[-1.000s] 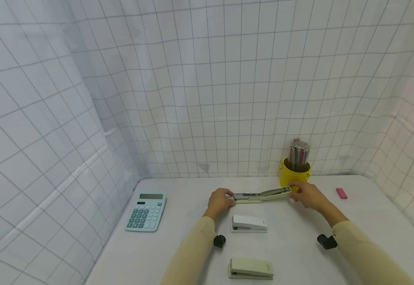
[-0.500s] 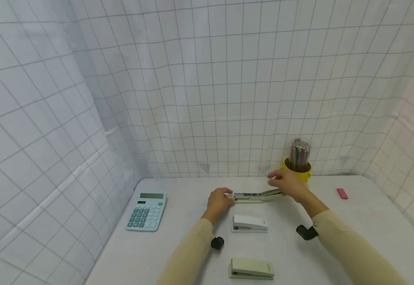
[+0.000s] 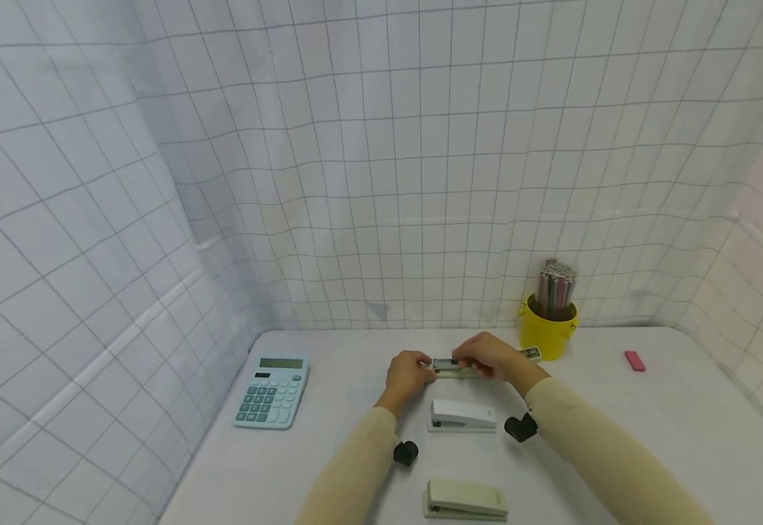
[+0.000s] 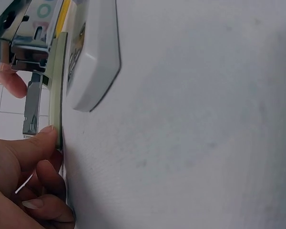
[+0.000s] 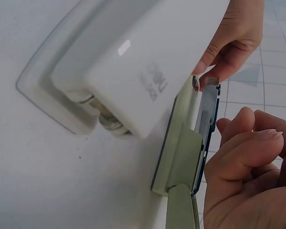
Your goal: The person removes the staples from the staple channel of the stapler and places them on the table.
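A pale green stapler (image 3: 450, 374) lies folded open at the back of the table, its top arm (image 3: 530, 354) swung out to the right. My left hand (image 3: 409, 374) pinches the left end of its base, the thumb (image 4: 40, 143) on top in the left wrist view. Over the metal staple magazine (image 5: 208, 107) hovers my right hand (image 3: 491, 356), fingers loosely curled and nothing seen between them; it hides the hinge in the head view. In the right wrist view these fingers (image 5: 238, 157) appear slightly apart from the magazine. A closed white stapler (image 3: 463, 415) lies nearer me.
Another closed green stapler (image 3: 465, 500) lies at the front. Behind the right hand stands a yellow bucket (image 3: 545, 337) full of pencils (image 3: 555, 286). A pink eraser (image 3: 635, 361) lies at right, a blue calculator (image 3: 272, 391) at left. Gridded cloth (image 3: 381, 182) hangs behind the table.
My right hand has let go of the stapler's raised top arm and moved left over the magazine. The left hand has stayed on the base.
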Tool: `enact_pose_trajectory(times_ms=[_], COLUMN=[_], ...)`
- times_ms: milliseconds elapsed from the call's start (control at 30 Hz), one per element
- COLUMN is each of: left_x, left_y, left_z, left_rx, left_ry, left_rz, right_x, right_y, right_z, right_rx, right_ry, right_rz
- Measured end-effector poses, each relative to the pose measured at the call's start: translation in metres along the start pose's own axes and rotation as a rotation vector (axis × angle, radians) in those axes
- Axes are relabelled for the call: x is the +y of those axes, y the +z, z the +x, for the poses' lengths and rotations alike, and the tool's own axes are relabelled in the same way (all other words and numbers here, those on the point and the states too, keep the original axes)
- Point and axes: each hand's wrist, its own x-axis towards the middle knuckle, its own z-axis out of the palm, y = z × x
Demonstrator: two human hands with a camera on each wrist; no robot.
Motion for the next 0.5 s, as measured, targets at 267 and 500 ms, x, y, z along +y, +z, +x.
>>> enact_pose_trajectory(times_ms=[267,500], left_x=[-0.0028,-0.0034], left_y=[0.0035,0.0053], left_z=[0.0042,0.0028], left_rx=[-0.002,0.001], left_ry=[-0.010,-0.006], left_rz=[-0.001,0.001], right_x=[0.0059,0.0086], right_y=[0.0012,0.0042], right_z=[0.0040,0.0038], right_rx=[-0.030,-0.062], right_ry=[-0.050,-0.058], right_rz=[-0.112,-0.084])
